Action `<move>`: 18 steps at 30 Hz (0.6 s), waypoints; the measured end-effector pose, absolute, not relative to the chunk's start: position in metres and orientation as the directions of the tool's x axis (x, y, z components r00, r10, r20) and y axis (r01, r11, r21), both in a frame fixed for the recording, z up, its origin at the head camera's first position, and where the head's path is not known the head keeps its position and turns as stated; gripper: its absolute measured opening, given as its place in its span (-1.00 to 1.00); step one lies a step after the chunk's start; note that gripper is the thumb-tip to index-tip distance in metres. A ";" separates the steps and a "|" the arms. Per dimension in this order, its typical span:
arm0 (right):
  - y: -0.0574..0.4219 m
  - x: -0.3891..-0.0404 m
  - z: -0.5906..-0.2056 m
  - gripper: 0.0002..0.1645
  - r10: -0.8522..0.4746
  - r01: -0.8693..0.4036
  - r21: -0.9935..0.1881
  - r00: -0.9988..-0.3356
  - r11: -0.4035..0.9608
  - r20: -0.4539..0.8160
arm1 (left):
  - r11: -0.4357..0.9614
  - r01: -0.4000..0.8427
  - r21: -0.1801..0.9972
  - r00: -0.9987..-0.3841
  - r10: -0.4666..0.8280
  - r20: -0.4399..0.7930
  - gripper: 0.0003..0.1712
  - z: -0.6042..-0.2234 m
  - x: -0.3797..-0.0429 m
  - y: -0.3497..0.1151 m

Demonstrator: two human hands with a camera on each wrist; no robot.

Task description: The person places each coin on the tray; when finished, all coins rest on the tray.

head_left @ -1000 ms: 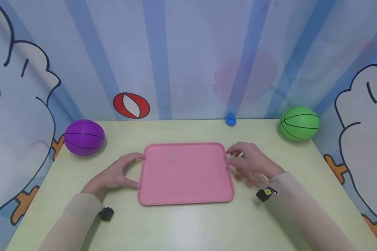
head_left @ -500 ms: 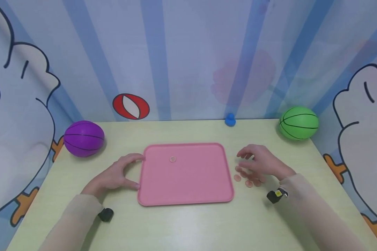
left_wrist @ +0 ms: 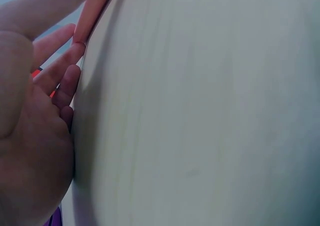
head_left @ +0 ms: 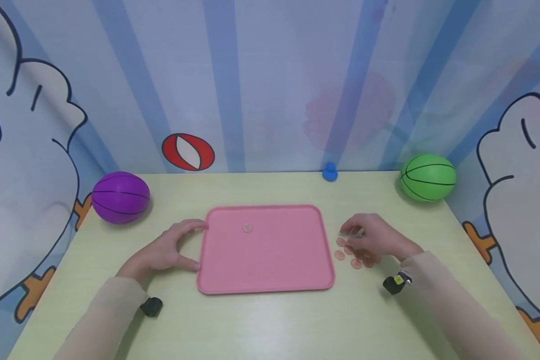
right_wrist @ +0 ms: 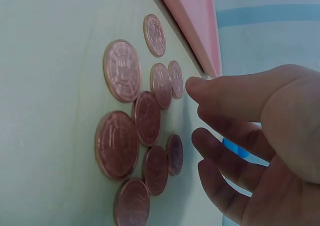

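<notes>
A pink tray (head_left: 265,250) lies on the table, with one small coin (head_left: 248,228) on its upper left part. My left hand (head_left: 164,248) rests at the tray's left side, thumb and index finger spread and their tips at the rim. In the left wrist view, the fingers (left_wrist: 60,68) of that hand are relaxed beside the tabletop. Several copper-coloured coins (right_wrist: 117,145) lie flat beside the tray's right edge, some overlapping. Low over them hovers my right hand (head_left: 373,236), partly hiding the pile in the head view. Nothing shows between its loosely bent fingers (right_wrist: 230,93).
A purple ball (head_left: 120,198) stands at the table's back left, and a green ball (head_left: 428,177) at the back right. Near the back edge is a small blue toy (head_left: 330,172). A printed cloth backdrop (head_left: 274,90) rises behind the table.
My right hand has moved from the tray's right rim rightward to the coins, then dropped lower over them. The left hand, tray and coin on it stay put.
</notes>
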State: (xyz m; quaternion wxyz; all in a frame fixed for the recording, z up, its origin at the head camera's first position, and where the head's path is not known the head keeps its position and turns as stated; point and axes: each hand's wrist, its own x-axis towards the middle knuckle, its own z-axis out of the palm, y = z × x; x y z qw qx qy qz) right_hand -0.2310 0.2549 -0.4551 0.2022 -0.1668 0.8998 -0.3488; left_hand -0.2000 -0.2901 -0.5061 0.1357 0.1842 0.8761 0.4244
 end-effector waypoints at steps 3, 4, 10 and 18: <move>0.253 -0.231 -0.457 -0.66 -0.452 -0.147 -0.707 -0.851 0.692 -0.265 | 0.578 0.207 0.790 -0.897 0.435 -0.083 0.21 -0.506 -0.200 -0.290; 0.252 -0.230 -0.457 -0.67 -0.452 -0.141 -0.709 -0.849 0.691 -0.272 | 0.578 0.203 0.791 -0.898 0.433 -0.086 0.21 -0.506 -0.200 -0.290; 0.248 -0.229 -0.460 -0.72 -0.428 -0.088 -0.713 -0.848 0.695 -0.312 | 0.569 0.205 0.796 -0.896 0.437 -0.082 0.22 -0.505 -0.200 -0.290; 0.244 -0.228 -0.459 -0.76 -0.419 -0.079 -0.690 -0.842 0.719 -0.341 | 0.581 0.208 0.787 -0.897 0.434 -0.083 0.21 -0.506 -0.200 -0.290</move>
